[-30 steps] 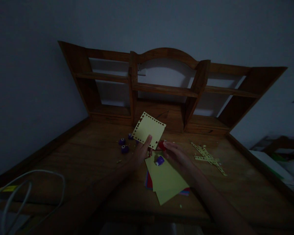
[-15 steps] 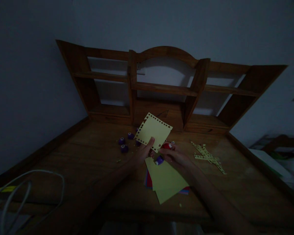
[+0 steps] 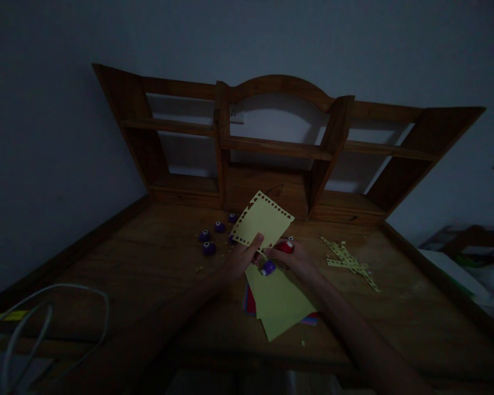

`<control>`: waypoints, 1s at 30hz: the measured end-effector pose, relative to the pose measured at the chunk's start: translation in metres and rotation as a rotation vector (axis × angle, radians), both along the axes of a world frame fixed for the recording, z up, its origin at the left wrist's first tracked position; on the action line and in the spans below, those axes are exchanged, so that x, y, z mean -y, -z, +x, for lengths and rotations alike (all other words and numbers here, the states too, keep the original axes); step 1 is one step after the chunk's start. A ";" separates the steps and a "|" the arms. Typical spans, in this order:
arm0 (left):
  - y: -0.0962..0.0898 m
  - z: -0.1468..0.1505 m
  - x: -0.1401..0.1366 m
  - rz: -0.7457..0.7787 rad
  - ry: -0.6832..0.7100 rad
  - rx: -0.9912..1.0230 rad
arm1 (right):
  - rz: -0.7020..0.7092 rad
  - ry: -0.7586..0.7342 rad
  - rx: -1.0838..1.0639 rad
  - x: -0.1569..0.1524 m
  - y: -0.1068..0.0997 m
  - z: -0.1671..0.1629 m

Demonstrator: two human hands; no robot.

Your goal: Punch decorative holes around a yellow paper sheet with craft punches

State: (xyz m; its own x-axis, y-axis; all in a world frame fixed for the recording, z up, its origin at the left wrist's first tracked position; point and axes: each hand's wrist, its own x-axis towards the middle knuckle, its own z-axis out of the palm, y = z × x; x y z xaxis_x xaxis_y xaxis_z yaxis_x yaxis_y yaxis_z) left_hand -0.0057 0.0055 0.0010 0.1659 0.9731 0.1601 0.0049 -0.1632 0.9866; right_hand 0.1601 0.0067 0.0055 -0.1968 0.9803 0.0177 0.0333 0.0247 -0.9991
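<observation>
A: Where is the yellow sheet (image 3: 265, 218)?

B: Centre of the frame, lifted above the surface (image 3: 160, 258) and tilted. The left hand (image 3: 243, 259) has it pinched near its lowest corner, thumb flat on the upper face; the fingers beneath are mostly hidden.

A: And the right hand (image 3: 298, 262)?

B: Just beside that corner, curled around a small red gadget (image 3: 287, 247). I can't tell whether its fingertips touch the sheet.

A: How would the sheet handle?

B: Very light, I'd judge, and fairly stiff, like thin card, since it holds nearly flat from one corner. The rows of holes along the upper-left, upper-right and lower-left edges are probably its weak lines; a hard tug there could tear it.

A: So where is the best hold?

B: On the plain middle, or just inside the holes, with a flat thumb and no crease.

A: And the red gadget?

B: Likely hard, light plastic, perhaps a bit slippery. I'd grip it round its sides. The purple gadget (image 3: 268, 267) below, at lower centre over the loose yellow sheets (image 3: 286, 307), looks similar.
</observation>
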 end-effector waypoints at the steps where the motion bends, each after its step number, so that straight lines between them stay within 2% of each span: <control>1: -0.001 0.000 0.001 -0.012 0.003 -0.011 | 0.004 0.004 0.010 0.000 0.000 0.000; 14: -0.001 0.001 -0.001 -0.145 -0.021 0.087 | 0.058 0.003 0.017 0.001 -0.007 0.002; 18: -0.003 0.002 -0.001 -0.143 -0.032 0.094 | 0.046 0.029 0.044 -0.002 -0.006 0.005; 23: 0.005 0.003 -0.005 -0.139 0.002 0.129 | 0.031 0.018 0.017 -0.001 -0.007 0.005; 30: 0.005 -0.003 -0.008 -0.014 0.063 -0.073 | 0.081 0.090 0.031 -0.001 -0.010 0.005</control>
